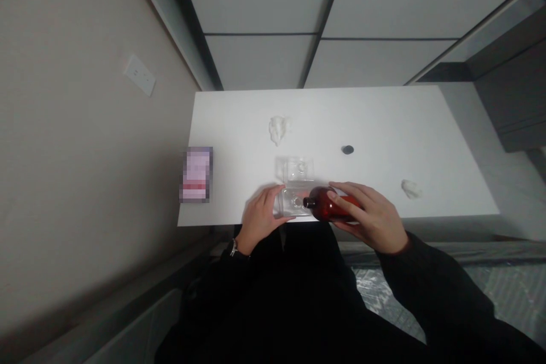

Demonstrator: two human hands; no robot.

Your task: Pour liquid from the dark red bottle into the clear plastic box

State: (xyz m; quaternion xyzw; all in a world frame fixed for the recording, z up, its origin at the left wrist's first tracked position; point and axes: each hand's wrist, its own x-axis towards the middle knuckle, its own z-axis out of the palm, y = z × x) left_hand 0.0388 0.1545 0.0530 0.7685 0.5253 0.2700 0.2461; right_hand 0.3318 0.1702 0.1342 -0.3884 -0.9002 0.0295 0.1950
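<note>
The right hand (371, 219) is wrapping its fingers around a brown bottle (330, 207) and gripping it. The bottle is lying tipped on its side, and its dark mouth is pointing toward the left hand (261, 219). The mouth is hanging just over a clear box (296, 182) that is sitting between the two hands on the white tabletop (384, 125). The left hand is curling around the near left side of the clear box and holding it. The box is lying open, with its far half reaching away from the hands.

A small black cap (348, 149) is lying past the right hand, apart from the bottle. A white paper wad (412, 187) is sitting just to the right of the right hand. Another white wad (278, 128) is sitting farther out, past the box. A blurred card (196, 174) is lying to the left of the left hand, at the tabletop's edge.
</note>
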